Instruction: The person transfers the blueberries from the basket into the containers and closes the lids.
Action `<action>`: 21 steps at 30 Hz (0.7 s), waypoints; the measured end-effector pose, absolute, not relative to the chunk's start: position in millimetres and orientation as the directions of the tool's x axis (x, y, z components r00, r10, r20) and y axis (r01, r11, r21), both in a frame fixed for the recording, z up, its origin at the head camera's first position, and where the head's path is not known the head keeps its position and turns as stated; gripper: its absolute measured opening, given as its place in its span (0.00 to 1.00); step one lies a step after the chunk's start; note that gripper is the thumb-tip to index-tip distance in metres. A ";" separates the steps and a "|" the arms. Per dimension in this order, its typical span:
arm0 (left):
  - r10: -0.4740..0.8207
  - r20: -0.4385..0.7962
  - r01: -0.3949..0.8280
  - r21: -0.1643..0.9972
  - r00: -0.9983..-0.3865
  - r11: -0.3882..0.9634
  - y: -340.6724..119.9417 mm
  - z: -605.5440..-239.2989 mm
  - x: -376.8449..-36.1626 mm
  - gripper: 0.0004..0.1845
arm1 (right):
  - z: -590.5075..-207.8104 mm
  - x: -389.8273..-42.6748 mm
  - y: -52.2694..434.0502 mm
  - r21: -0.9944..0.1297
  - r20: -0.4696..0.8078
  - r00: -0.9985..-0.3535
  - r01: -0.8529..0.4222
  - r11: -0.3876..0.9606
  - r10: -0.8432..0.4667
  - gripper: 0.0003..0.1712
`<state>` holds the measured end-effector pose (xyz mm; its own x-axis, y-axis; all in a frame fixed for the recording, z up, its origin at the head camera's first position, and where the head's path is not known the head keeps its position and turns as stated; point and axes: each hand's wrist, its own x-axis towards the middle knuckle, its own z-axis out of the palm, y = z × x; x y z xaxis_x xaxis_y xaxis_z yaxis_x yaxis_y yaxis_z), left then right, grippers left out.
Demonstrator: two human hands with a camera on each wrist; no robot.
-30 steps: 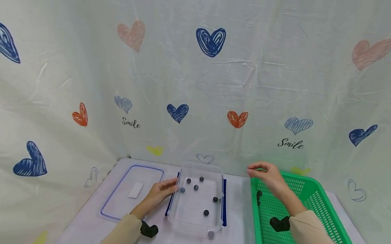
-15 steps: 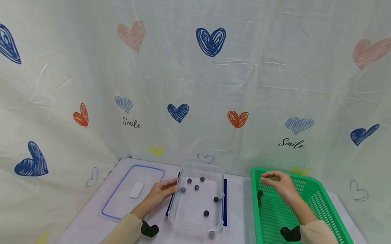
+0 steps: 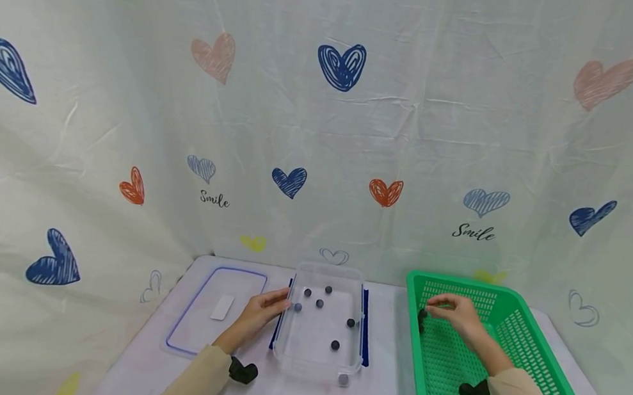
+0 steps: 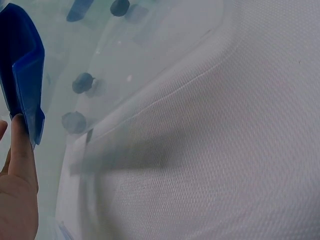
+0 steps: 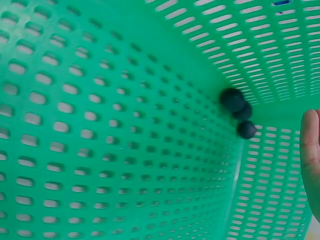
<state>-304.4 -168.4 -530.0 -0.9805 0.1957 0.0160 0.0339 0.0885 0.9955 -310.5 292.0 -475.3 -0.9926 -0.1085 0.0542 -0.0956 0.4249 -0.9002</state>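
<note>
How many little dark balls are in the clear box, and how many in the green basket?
Dark balls in the clear box: 5, for example one
Dark balls in the green basket: 3, clustered in a corner
Total: 8

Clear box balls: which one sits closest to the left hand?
The ball against the clear box left wall, just past the left hand fingers. The other four lie farther right, toward the middle.

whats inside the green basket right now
Three small dark balls sit clustered in a far corner of the green basket, beside the right hand. The forearm covers part of the floor, so more cannot be ruled out.
</note>
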 end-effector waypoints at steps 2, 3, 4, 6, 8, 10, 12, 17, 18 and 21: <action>0.195 0.015 0.033 0.995 -0.981 0.090 -168.5 -530.5 -304.0 0.33 | -479.3 -309.9 293.1 -0.893 0.053 -0.992 -0.097 0.440 -0.110 0.20; 0.195 0.014 0.032 0.996 -0.981 0.089 -168.5 -530.7 -303.8 0.33 | -481.2 -309.6 293.4 -0.889 0.051 -0.993 -0.094 0.448 -0.107 0.20; 0.196 0.015 0.033 0.996 -0.980 0.087 -168.5 -530.9 -303.6 0.33 | -482.9 -309.4 293.6 -0.886 0.049 -0.994 -0.089 0.455 -0.101 0.19; 0.198 0.022 0.040 0.996 -0.980 0.085 -168.3 -530.8 -303.3 0.33 | -485.6 -308.8 294.4 -0.877 0.050 -0.993 -0.093 0.472 -0.103 0.19; 0.197 0.021 0.037 0.996 -0.980 0.076 -168.1 -530.5 -303.4 0.32 | -489.4 -309.1 294.6 -0.873 0.048 -0.995 -0.086 0.479 -0.092 0.19; 0.196 0.026 0.043 0.995 -0.980 0.085 -167.9 -530.3 -303.1 0.32 | -493.4 -309.6 295.4 -0.867 0.048 -0.994 -0.090 0.491 -0.097 0.18; 0.193 0.027 0.046 0.994 -0.981 0.094 -167.7 -530.4 -303.0 0.32 | -497.5 -309.9 295.5 -0.860 0.046 -0.995 -0.086 0.502 -0.091 0.18; 0.194 0.033 0.052 0.994 -0.981 0.094 -167.7 -531.2 -303.7 0.31 | -504.4 -309.9 295.2 -0.843 0.036 -0.997 -0.070 0.534 -0.073 0.16; 0.193 0.033 0.052 0.994 -0.981 0.092 -167.7 -531.4 -304.0 0.30 | -505.4 -309.7 295.0 -0.842 0.033 -0.997 -0.065 0.535 -0.070 0.16; 0.190 0.034 0.052 0.994 -0.981 0.091 -167.6 -531.5 -304.2 0.30 | -508.2 -309.2 294.8 -0.836 0.029 -0.997 -0.066 0.545 -0.076 0.15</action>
